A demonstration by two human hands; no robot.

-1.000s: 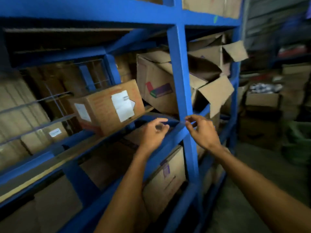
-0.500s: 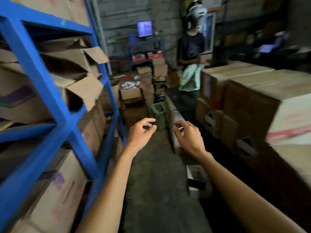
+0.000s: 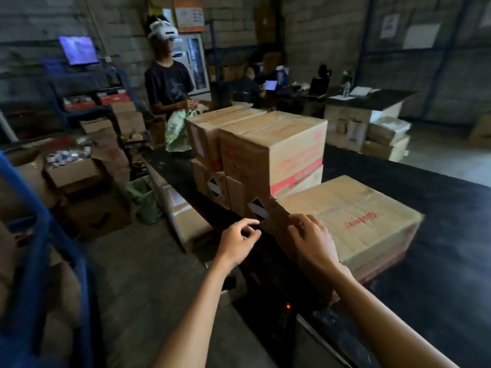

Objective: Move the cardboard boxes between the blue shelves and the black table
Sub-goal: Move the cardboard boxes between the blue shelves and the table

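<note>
Both my hands are empty, fingers loosely curled and apart. The low cardboard box (image 3: 353,221) lies on the black counter (image 3: 438,235) just ahead and right of my right hand (image 3: 313,241), its long axis running away to the right. My left hand (image 3: 239,241) hangs farther off, over the counter's edge.

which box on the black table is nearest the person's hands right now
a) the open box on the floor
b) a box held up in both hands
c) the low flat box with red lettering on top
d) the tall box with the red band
c: the right hand hovers at the near corner of the low flat box on the black table, the left hand is empty beside it, and the tall box stands farther back.
</note>
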